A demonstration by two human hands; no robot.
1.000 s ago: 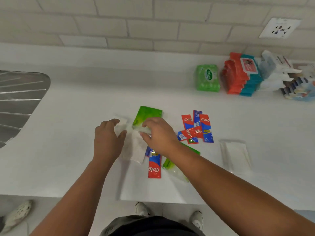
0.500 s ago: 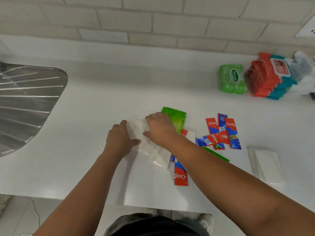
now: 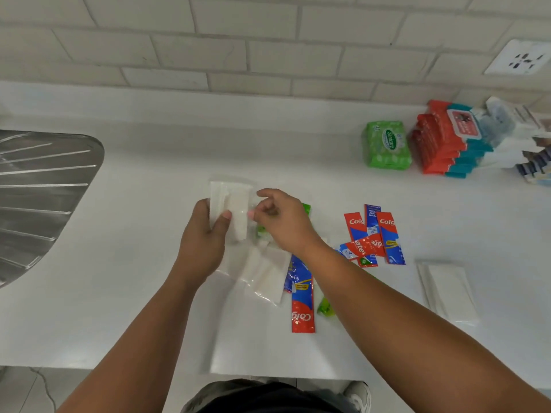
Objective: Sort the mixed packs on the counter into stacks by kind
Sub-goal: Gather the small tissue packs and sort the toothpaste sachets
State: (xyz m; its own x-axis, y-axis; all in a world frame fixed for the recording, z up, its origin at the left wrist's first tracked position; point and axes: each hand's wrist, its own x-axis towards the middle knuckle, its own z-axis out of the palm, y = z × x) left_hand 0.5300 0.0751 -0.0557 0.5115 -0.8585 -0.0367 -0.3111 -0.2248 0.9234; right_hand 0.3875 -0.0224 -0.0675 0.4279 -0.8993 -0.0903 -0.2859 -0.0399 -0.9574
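While the counter (image 3: 125, 308) looks much as it did a second ago, with the stack of red-and-teal packs (image 3: 438, 144) and the green wipes pack (image 3: 386, 149) parked well behind the cluster of toothpaste sachets (image 3: 372, 236), the mixed heap (image 3: 262, 272) just left of that cluster has given something up. A clear-wrapped white pack (image 3: 231, 204), which lay flat on the heap under both hands half a second back, is now raised off it, further left of the cluster and clear of the counter. The left hand (image 3: 202, 242) grips it, thumb across the front and fingers curled behind. The right hand (image 3: 283, 222) pinches the wrapper's loose edge between thumb and forefinger (straightening it, I would guess). So one white pack is out of the muddle. I judge it belongs with the white packs (image 3: 447, 290) lying right of the cluster, a reach across. Left in the heap are more white packs, a lone toothpaste sachet (image 3: 302, 308) and green sachets (image 3: 325, 307) peeking out.
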